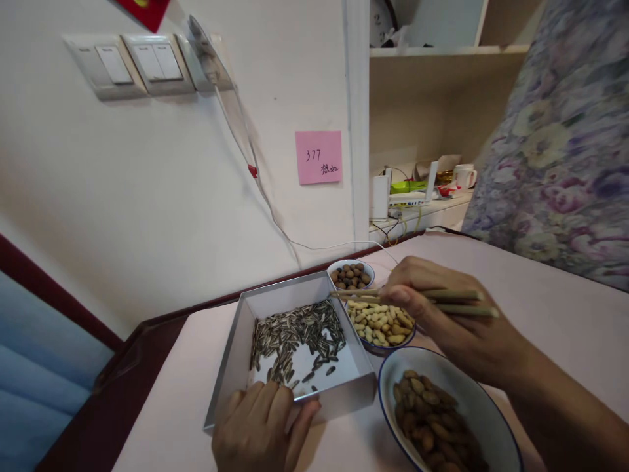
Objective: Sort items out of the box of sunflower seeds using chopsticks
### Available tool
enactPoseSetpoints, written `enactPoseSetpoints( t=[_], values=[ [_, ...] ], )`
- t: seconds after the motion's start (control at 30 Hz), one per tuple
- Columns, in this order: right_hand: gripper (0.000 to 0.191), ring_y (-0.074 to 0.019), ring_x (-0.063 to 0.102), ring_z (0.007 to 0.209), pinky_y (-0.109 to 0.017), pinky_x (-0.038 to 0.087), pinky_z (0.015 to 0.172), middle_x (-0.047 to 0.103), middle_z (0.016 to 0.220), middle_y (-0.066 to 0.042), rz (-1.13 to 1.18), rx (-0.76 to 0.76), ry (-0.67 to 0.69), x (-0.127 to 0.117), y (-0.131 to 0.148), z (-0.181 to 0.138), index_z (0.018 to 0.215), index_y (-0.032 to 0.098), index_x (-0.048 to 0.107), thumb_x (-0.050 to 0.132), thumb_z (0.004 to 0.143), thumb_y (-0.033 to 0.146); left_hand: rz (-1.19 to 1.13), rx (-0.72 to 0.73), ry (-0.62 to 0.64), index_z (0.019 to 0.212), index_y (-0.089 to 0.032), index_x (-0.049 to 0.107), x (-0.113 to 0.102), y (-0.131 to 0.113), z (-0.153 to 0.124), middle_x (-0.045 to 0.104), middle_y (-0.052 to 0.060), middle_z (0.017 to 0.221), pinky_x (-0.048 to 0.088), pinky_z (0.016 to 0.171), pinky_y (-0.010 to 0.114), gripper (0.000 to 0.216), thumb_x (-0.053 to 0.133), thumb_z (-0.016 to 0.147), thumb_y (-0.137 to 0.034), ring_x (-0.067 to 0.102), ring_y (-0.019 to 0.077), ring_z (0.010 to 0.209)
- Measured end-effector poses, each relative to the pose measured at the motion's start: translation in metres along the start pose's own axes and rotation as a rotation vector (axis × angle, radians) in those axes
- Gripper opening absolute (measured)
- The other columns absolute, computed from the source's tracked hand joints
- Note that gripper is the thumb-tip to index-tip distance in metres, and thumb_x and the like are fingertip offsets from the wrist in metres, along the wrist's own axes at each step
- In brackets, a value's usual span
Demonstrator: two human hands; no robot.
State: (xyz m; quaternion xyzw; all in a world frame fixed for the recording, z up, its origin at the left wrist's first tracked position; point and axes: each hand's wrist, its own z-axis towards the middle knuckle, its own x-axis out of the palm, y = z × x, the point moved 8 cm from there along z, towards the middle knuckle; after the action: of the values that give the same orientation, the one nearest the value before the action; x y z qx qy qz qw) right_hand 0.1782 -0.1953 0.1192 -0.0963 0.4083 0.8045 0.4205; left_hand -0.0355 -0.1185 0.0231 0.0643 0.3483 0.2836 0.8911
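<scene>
Background is filled by a white wall (pixel 147 164). A pale surface (pixel 555 314) is spread below it. Right side is taken up by a floral curtain (pixel 560 170), with a shelf unit (pixel 437 98) seen beside it. Blue fabric (pixel 39 354) is caught at lower left.

Mid-size: a shallow white box (pixel 228 367) is set on the surface, left of the bowls. A large bowl (pixel 472 377), blue-rimmed, is placed just right of the box's near corner; almonds (pixel 432 419) are piled in it. The near wall of the box is gripped by the left hand (pixel 260 423), fingers curled at the edge, fingertips hidden. Chopsticks (pixel 457 295) are grasped by the right hand (pixel 445 328), which is held above the peanut bowl (pixel 379 351). Peanuts (pixel 378 322) are heaped in that one. A small bowl (pixel 369 270) of round brown nuts (pixel 350 276) is seen behind it.

Smaller: wall switches (pixel 142 64) are mounted at upper left, and a pink note (pixel 318 157) is stuck up, "377" written on it.

Thin or tiny: chopstick tips are pointed at the box's far right corner; contact can't be told. Sunflower seeds (pixel 285 331) are scattered over the box floor, mostly massed toward the far side.
</scene>
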Motion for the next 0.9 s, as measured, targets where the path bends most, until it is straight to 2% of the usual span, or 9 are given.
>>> enactPoseSetpoints(
  t=[0.13,0.3,0.4,0.57,0.7,0.9],
  values=[
    [0.021,-0.0139,0.052,0.072,-0.029,0.038,0.064,0.054,0.077,-0.001,-0.235,-0.058,-0.170,-0.033,0.000,-0.001,0.080,0.022,0.059,0.049,0.096,0.032,0.011,0.012,-0.005,0.066,-0.023,0.045,-0.002,-0.001,0.003,0.044,-0.002,0.055,0.026,0.058,0.033,0.029,0.066,0.082,-0.034,0.040,0.0178,0.054],
    [0.027,-0.0156,0.052,0.074,-0.031,0.038,0.067,0.055,0.081,-0.002,-0.493,0.077,-0.195,-0.046,-0.028,0.001,0.077,0.021,0.057,0.046,0.096,0.038,0.022,0.025,-0.005,0.066,-0.023,0.045,-0.001,0.000,0.001,0.045,-0.002,0.055,0.026,0.058,0.034,0.029,0.066,0.081,-0.036,0.041,0.0182,0.055],
    [0.027,-0.0172,0.054,0.075,-0.033,0.039,0.068,0.057,0.083,-0.003,-0.489,0.092,-0.201,-0.049,-0.030,0.001,0.080,0.021,0.059,0.046,0.096,0.039,0.022,0.029,-0.011,0.066,-0.023,0.045,-0.001,-0.001,0.000,0.045,-0.002,0.055,0.027,0.058,0.034,0.029,0.066,0.081,-0.036,0.041,0.0185,0.055],
    [0.022,-0.0195,0.056,0.080,-0.034,0.042,0.067,0.060,0.083,-0.004,-0.314,-0.032,-0.270,-0.051,-0.003,0.002,0.085,0.023,0.064,0.050,0.095,0.037,0.006,-0.009,0.002,0.064,-0.023,0.045,0.000,-0.001,0.002,0.045,-0.002,0.055,0.027,0.058,0.033,0.030,0.064,0.083,-0.036,0.041,0.0179,0.054],
    [0.020,-0.0189,0.059,0.086,-0.033,0.046,0.073,0.063,0.090,-0.002,-0.123,-0.046,-0.131,-0.025,0.007,0.012,0.092,0.026,0.067,0.050,0.096,0.037,-0.021,-0.049,0.002,0.064,-0.023,0.044,-0.002,0.000,0.003,0.044,-0.003,0.055,0.026,0.058,0.033,0.031,0.064,0.083,-0.037,0.041,0.0170,0.054],
    [0.030,-0.0142,0.052,0.075,-0.028,0.040,0.067,0.056,0.078,-0.001,0.010,0.027,0.290,0.058,0.004,0.026,0.080,0.020,0.059,0.044,0.098,0.038,-0.066,-0.083,-0.002,0.064,-0.023,0.044,-0.002,0.001,0.000,0.045,-0.002,0.056,0.025,0.058,0.033,0.031,0.063,0.083,-0.038,0.042,0.0175,0.054]
  ],
)
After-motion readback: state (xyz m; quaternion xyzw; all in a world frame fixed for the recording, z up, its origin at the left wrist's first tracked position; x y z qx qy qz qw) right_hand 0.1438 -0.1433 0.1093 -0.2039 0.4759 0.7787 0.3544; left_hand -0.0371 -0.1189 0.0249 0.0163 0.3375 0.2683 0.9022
